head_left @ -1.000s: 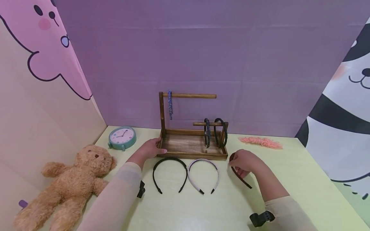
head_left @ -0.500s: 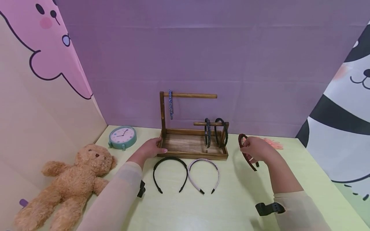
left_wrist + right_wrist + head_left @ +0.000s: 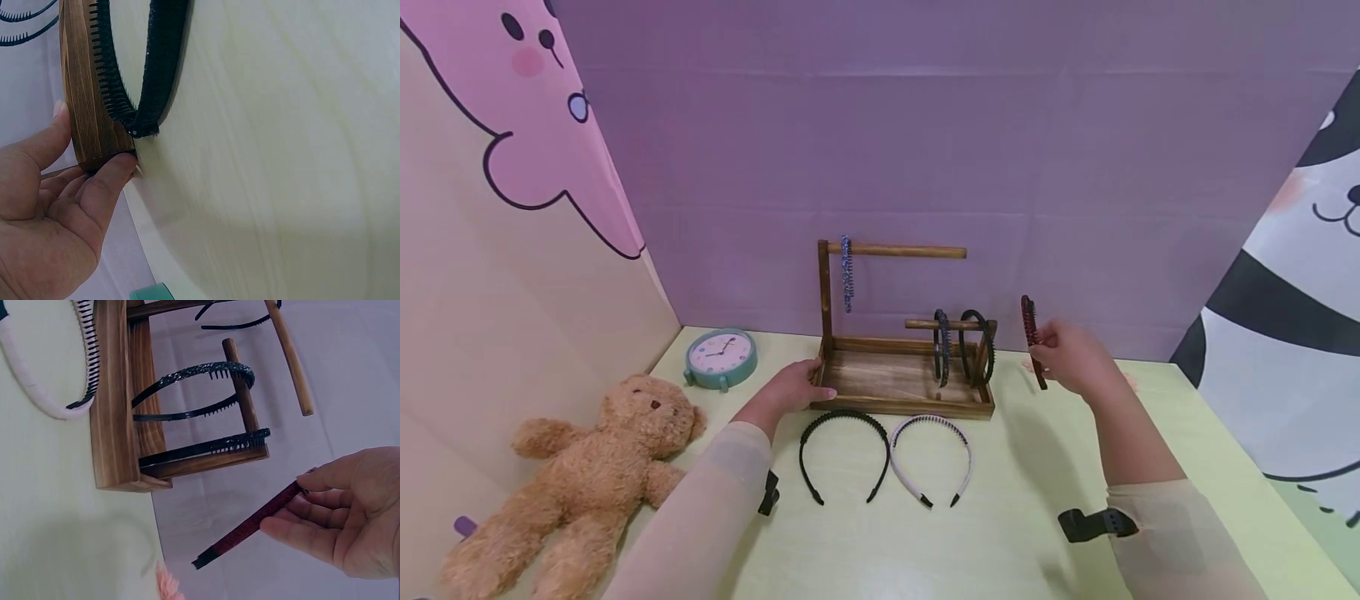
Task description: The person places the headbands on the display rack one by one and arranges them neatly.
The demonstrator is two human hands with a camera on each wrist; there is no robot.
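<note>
- Pinches dark red headband (image 3: 1029, 321) between thumb and fingers of right hand (image 3: 1075, 358), right of frame centre; held in the air, nearly upright, edge-on.
- Raised higher than half a second ago, less slanted; now clear of table (image 3: 865, 542), just right of wooden rack (image 3: 917, 405), apart from both rods.
- Judged mid-carry: turned much like the hung headbands, not on the rack.
- Grips left end of rack with left hand (image 3: 788, 387), same spot as before, apparently to steady it; hands well apart.
- Hung at centre: blue headband (image 3: 847, 279) on upper rod (image 3: 917, 251), two dark headbands (image 3: 942, 358) on lower rod (image 3: 920, 324).
- Lying below, lower centre: black headband (image 3: 845, 414) and pale headband (image 3: 930, 418), side by side.
- Mostly hidden behind right hand: peach yarn (image 3: 167, 584).
- Toward lower left: teal clock (image 3: 721, 354), teddy bear (image 3: 598, 467).
</note>
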